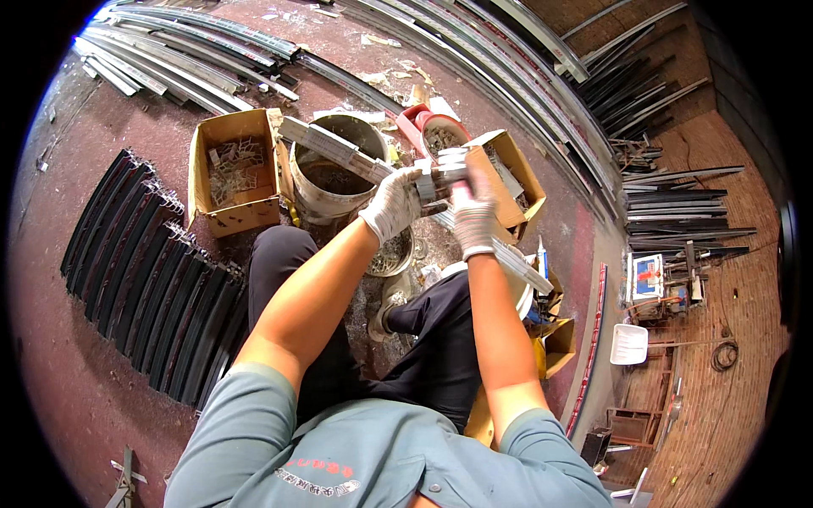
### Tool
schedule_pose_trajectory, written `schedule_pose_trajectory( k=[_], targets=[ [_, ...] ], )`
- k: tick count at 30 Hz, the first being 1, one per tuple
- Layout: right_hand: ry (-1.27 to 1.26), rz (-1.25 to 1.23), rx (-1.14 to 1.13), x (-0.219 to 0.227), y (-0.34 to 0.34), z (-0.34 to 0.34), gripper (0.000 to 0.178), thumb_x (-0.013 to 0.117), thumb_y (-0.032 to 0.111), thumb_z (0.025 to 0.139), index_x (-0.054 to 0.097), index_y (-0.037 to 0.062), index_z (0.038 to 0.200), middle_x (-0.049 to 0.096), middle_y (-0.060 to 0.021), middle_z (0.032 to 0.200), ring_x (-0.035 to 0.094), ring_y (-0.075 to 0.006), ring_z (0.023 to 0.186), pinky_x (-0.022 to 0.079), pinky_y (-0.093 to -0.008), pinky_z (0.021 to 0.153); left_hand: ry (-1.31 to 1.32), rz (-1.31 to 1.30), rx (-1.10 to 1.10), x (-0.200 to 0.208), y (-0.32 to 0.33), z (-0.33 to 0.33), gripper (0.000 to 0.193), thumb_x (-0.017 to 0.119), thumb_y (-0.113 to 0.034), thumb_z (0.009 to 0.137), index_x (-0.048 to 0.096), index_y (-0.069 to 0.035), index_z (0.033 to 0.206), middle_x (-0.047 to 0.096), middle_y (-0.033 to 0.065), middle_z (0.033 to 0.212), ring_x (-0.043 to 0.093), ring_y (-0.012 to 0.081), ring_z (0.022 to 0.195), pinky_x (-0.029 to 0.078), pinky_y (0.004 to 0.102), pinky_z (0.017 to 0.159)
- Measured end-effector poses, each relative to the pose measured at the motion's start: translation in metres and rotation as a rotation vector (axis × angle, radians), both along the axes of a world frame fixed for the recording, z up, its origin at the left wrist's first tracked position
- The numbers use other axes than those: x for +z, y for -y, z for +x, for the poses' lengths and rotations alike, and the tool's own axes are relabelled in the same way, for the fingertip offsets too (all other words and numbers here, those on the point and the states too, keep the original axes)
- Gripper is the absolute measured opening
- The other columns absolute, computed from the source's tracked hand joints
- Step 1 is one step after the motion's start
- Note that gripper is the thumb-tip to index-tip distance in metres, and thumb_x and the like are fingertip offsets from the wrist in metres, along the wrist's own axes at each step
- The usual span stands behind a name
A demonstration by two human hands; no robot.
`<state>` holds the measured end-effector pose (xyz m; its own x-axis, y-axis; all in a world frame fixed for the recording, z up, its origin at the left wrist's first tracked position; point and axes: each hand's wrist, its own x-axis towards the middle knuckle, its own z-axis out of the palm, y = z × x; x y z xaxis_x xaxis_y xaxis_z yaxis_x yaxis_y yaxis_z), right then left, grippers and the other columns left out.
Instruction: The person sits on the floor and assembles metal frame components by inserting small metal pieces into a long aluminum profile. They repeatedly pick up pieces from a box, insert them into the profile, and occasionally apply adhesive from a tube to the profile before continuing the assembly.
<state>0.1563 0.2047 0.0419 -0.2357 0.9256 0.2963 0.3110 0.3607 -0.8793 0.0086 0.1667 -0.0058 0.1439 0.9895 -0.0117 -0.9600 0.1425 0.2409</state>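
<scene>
Both hands wear pale work gloves and meet in front of my knees. My left hand is closed on a short silver and dark metal piece. My right hand grips the other end of that piece, its fingers partly smeared by motion. The exact kind of the piece is unclear. A long silver metal bar slants from the upper left toward my hands, above a bucket. Another silver length shows beyond my right wrist; whether the two are one bar is hidden by my hands.
A cardboard box of small metal parts stands left of a large bucket. Beyond are a red container and another box. Dark profiles lie in a row at left. Long metal lengths lie at the far side.
</scene>
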Motion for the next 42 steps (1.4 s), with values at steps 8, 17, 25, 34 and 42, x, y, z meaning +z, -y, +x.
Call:
schedule_pose_trajectory(
  k=[8,17,25,34,42],
  targets=[
    [0.443,0.527,-0.047,0.000,0.018,-0.011,0.061,0.090,0.013,0.065,0.067,-0.0018,0.119,0.059,-0.0171,0.120,0.056,-0.0354,0.114,0.048,-0.0428,0.099,-0.106,-0.014,-0.012,-0.019,-0.010,0.010,0.044,0.062,-0.023,0.095,0.057,-0.005,0.134,0.069,0.0111,0.123,0.068,0.0266,0.110,0.056,0.0419,0.094],
    [0.281,0.371,-0.160,-0.003,0.013,0.041,0.044,0.081,0.024,0.071,0.071,0.0042,0.110,0.064,-0.0182,0.111,0.062,-0.0358,0.106,0.051,-0.0417,0.096,-0.409,0.143,-0.090,-0.025,-0.011,0.041,0.033,0.064,-0.029,0.100,0.062,-0.009,0.127,0.070,0.0022,0.113,0.065,0.0148,0.105,0.050,0.0312,0.091],
    [0.365,-0.172,-0.643,-0.077,-0.082,0.322,0.036,0.080,0.033,0.077,0.077,0.0037,0.097,0.075,-0.0129,0.087,0.070,-0.0235,0.083,0.055,-0.0353,0.080,-1.608,0.249,0.077,0.005,0.027,0.057,0.031,0.059,-0.021,0.100,0.068,0.001,0.119,0.072,0.0181,0.112,0.069,0.0251,0.106,0.050,0.0323,0.095],
    [0.516,-0.290,-0.870,-0.163,-0.135,0.471,0.043,0.080,0.034,0.082,0.075,0.0019,0.111,0.075,-0.0083,0.094,0.068,-0.0155,0.089,0.052,-0.0319,0.084,-1.774,0.308,-0.062,-0.011,0.034,0.070,0.025,0.061,-0.013,0.099,0.068,0.001,0.120,0.070,0.0151,0.110,0.067,0.0236,0.100,0.051,0.0323,0.090],
    [0.574,-0.207,-0.713,-0.210,-0.151,0.508,0.027,0.065,0.026,0.091,0.076,0.0073,0.108,0.075,-0.0114,0.101,0.069,-0.0261,0.097,0.051,-0.0369,0.092,-1.939,0.467,-0.053,-0.040,0.007,0.091,0.027,0.067,-0.013,0.096,0.068,-0.003,0.121,0.070,0.0159,0.113,0.068,0.0293,0.103,0.052,0.0347,0.092]
  ],
)
